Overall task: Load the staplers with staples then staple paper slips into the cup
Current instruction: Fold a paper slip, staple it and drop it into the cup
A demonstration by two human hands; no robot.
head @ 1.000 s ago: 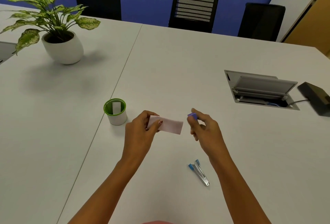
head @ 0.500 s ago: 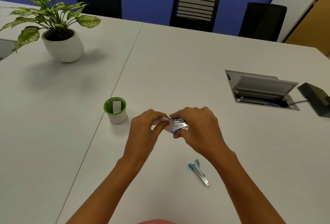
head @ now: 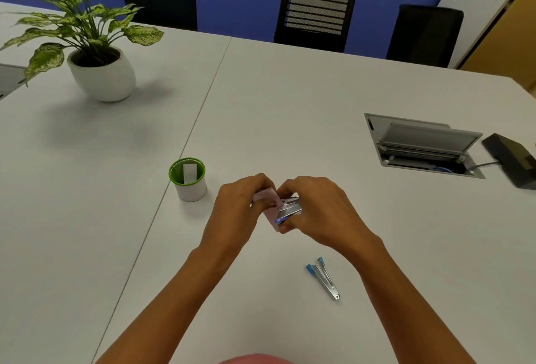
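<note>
Above the white table, my left hand point(head: 236, 207) pinches a pale pink paper slip point(head: 268, 196). My right hand point(head: 320, 210) grips a small purple and silver stapler point(head: 290, 208), whose jaws sit over the slip's right end. The two hands touch each other. A white cup with a green rim point(head: 190, 179) stands on the table left of my hands, with one white slip upright inside it. A second stapler, silver with blue ends point(head: 323, 278), lies open on the table below my right wrist.
A potted plant point(head: 98, 70) stands at the far left. An open cable hatch point(head: 422, 146) is set into the table at the right, with a black box point(head: 513, 162) beside it. Black chairs point(head: 314, 12) line the far edge.
One second ago my hands were apart, the slip in my left and the stapler in my right. My right hand moved left and brought the stapler onto the slip's end.
</note>
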